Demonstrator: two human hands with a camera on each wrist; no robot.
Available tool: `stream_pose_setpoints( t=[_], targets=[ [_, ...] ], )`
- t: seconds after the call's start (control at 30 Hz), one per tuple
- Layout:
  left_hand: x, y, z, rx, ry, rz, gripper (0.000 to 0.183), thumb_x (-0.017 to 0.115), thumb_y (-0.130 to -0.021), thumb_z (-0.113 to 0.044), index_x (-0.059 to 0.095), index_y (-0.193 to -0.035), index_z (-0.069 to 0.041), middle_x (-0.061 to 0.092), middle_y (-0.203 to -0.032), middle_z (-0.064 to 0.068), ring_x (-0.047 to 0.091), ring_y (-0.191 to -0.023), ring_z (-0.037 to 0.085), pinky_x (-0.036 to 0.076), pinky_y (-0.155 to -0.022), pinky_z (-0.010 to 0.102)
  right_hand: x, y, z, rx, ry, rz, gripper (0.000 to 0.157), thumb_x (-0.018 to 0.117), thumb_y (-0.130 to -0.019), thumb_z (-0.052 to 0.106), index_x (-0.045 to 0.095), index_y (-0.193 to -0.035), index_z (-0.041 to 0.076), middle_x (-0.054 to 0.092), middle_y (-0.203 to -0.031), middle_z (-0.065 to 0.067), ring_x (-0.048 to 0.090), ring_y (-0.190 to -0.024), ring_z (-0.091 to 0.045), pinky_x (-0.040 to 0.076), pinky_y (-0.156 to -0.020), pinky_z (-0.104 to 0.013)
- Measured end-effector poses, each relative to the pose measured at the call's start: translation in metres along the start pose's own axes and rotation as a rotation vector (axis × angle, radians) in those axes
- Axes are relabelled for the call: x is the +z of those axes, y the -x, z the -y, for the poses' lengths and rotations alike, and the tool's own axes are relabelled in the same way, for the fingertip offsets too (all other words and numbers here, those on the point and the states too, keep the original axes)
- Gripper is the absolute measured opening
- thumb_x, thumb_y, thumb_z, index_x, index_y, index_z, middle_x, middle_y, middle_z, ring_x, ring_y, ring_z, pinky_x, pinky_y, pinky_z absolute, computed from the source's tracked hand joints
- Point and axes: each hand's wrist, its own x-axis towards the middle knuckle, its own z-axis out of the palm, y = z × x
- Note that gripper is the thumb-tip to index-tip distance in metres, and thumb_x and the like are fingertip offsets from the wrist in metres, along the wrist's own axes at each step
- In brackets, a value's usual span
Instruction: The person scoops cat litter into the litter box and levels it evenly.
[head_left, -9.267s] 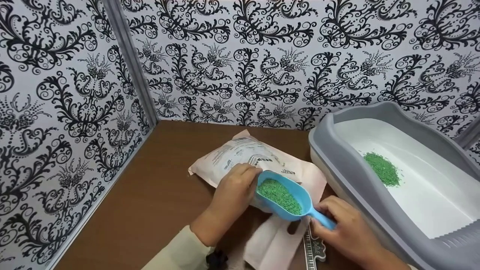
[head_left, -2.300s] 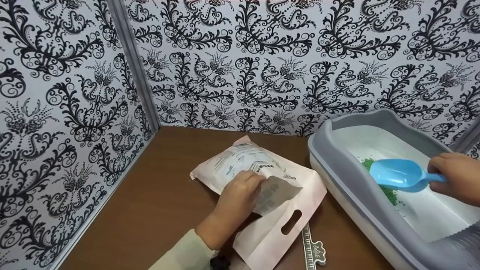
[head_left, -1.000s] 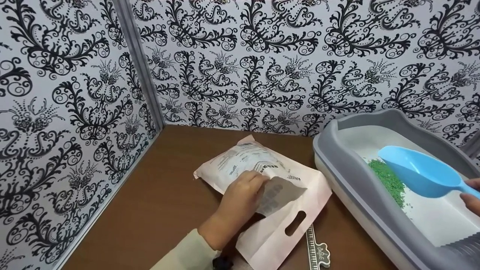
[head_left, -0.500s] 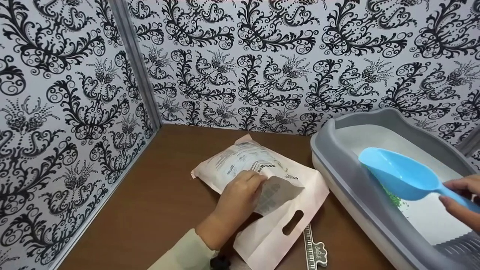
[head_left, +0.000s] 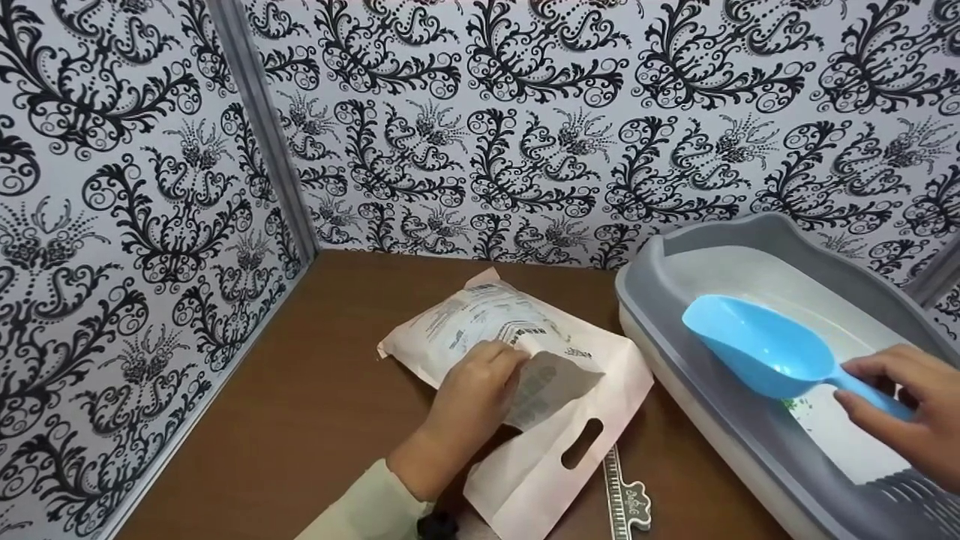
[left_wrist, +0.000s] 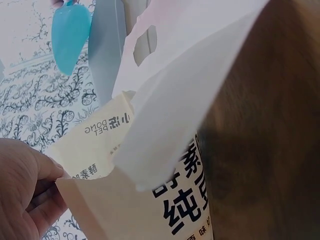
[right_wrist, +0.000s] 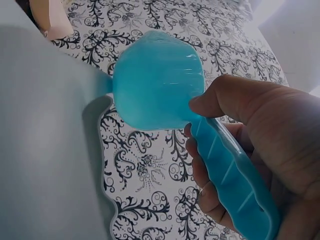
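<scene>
My right hand [head_left: 904, 409] holds a blue scoop [head_left: 757, 345] by its handle, with the thumb along the neck in the right wrist view. The scoop's bowl is bare inside and hangs over the left rim of the grey and white litter box [head_left: 675, 360]. Green litter pellets [head_left: 796, 405] show just past the scoop; the rest of the pile is hidden behind it. My left hand [head_left: 476, 386] pinches the torn mouth edge of a pale pink litter bag [head_left: 540, 472], holding it up and apart. In the left wrist view the bag's printed inner wall [left_wrist: 105, 130] shows.
A ruler-like strip with a decorative end [head_left: 634, 506] sticks out from under the bag's handle flap. All lies on a brown tabletop [head_left: 315, 390]. Black-and-white patterned walls [head_left: 465, 127] stand behind and at the left.
The scoop carried green pellets beside the bag, then went bare over the litter box. Over the last second it has moved left toward the bag. My left hand keeps its hold.
</scene>
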Motion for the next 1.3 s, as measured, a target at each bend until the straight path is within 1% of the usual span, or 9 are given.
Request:
stream_pose_setpoints(
  t=[0.07, 0.2, 0.43, 0.73, 0.83, 0.93, 1.07, 1.17, 1.3],
  targets=[
    [0.000, 0.000, 0.000, 0.002, -0.002, -0.007, 0.018, 0.077, -0.088, 0.003, 0.076, -0.102, -0.007, 0.072, -0.095, 0.003, 0.069, -0.092, 0.017, 0.060, -0.083, 0.025, 0.002, -0.002, 0.006, -0.013, -0.022, 0.007, 0.034, 0.077, -0.063, -0.021, 0.071, -0.091, -0.003, 0.054, -0.086, 0.026, 0.044, -0.072, 0.009, 0.035, -0.052, -0.012],
    [0.000, 0.001, 0.001, 0.009, -0.018, -0.021, 0.019, 0.078, -0.087, 0.004, 0.077, -0.102, -0.008, 0.072, -0.096, 0.002, 0.070, -0.093, 0.017, 0.060, -0.083, 0.024, 0.007, -0.003, 0.017, -0.040, -0.004, 0.053, 0.037, 0.081, -0.064, -0.016, 0.074, -0.094, 0.005, 0.057, -0.087, 0.024, 0.046, -0.073, 0.011, 0.039, -0.056, -0.009],
    [0.001, 0.000, 0.001, 0.019, -0.026, -0.024, 0.021, 0.077, -0.087, 0.004, 0.076, -0.102, -0.009, 0.072, -0.096, 0.002, 0.069, -0.093, 0.017, 0.059, -0.083, 0.024, 0.026, 0.001, 0.033, -0.144, 0.034, 0.164, 0.043, 0.087, -0.063, -0.008, 0.075, -0.096, 0.016, 0.063, -0.092, 0.019, 0.050, -0.078, 0.008, 0.043, -0.070, -0.006],
    [0.002, 0.000, 0.001, 0.026, -0.022, -0.037, 0.021, 0.078, -0.086, 0.005, 0.076, -0.102, -0.008, 0.072, -0.095, 0.003, 0.069, -0.093, 0.018, 0.059, -0.083, 0.024, 0.056, 0.010, 0.058, -0.159, 0.112, 0.247, 0.039, 0.090, -0.067, 0.006, 0.074, -0.097, 0.025, 0.060, -0.096, 0.021, 0.051, -0.080, 0.006, 0.043, -0.068, -0.011],
    [0.001, 0.000, 0.001, 0.025, -0.022, -0.036, 0.021, 0.078, -0.086, 0.005, 0.076, -0.102, -0.008, 0.072, -0.095, 0.003, 0.069, -0.092, 0.018, 0.060, -0.083, 0.024, 0.067, 0.014, 0.063, -0.200, 0.130, 0.257, 0.039, 0.091, -0.065, 0.009, 0.074, -0.097, 0.024, 0.061, -0.095, 0.020, 0.051, -0.081, 0.004, 0.046, -0.067, -0.015],
    [0.001, 0.000, 0.001, 0.025, -0.023, -0.033, 0.021, 0.079, -0.085, 0.005, 0.076, -0.102, -0.008, 0.072, -0.096, 0.003, 0.069, -0.093, 0.018, 0.060, -0.084, 0.024, 0.078, 0.016, 0.067, -0.231, 0.137, 0.252, 0.038, 0.091, -0.065, 0.010, 0.074, -0.097, 0.023, 0.060, -0.093, 0.020, 0.050, -0.080, 0.002, 0.046, -0.066, -0.016],
    [0.000, 0.000, 0.001, 0.023, -0.024, -0.028, 0.022, 0.078, -0.086, 0.005, 0.076, -0.104, -0.008, 0.072, -0.097, 0.004, 0.069, -0.095, 0.018, 0.060, -0.085, 0.024, 0.089, 0.017, 0.071, -0.284, 0.159, 0.219, 0.039, 0.091, -0.064, 0.012, 0.075, -0.098, 0.020, 0.063, -0.094, 0.016, 0.055, -0.082, -0.003, 0.046, -0.072, -0.016],
    [0.000, 0.000, 0.001, 0.018, -0.032, -0.020, 0.023, 0.078, -0.086, 0.006, 0.076, -0.104, -0.008, 0.072, -0.098, 0.004, 0.070, -0.095, 0.018, 0.060, -0.086, 0.024, 0.097, 0.019, 0.073, -0.337, 0.160, 0.191, 0.041, 0.091, -0.062, 0.011, 0.075, -0.100, 0.018, 0.065, -0.096, 0.012, 0.058, -0.085, -0.007, 0.049, -0.076, -0.019],
    [0.000, 0.001, 0.001, 0.011, -0.038, -0.008, 0.023, 0.077, -0.087, 0.006, 0.076, -0.106, -0.007, 0.072, -0.099, 0.005, 0.070, -0.096, 0.018, 0.061, -0.087, 0.025, 0.104, 0.022, 0.076, -0.347, 0.148, 0.190, 0.041, 0.090, -0.064, 0.011, 0.075, -0.101, 0.018, 0.064, -0.096, 0.012, 0.058, -0.084, -0.007, 0.051, -0.075, -0.020]
  ],
)
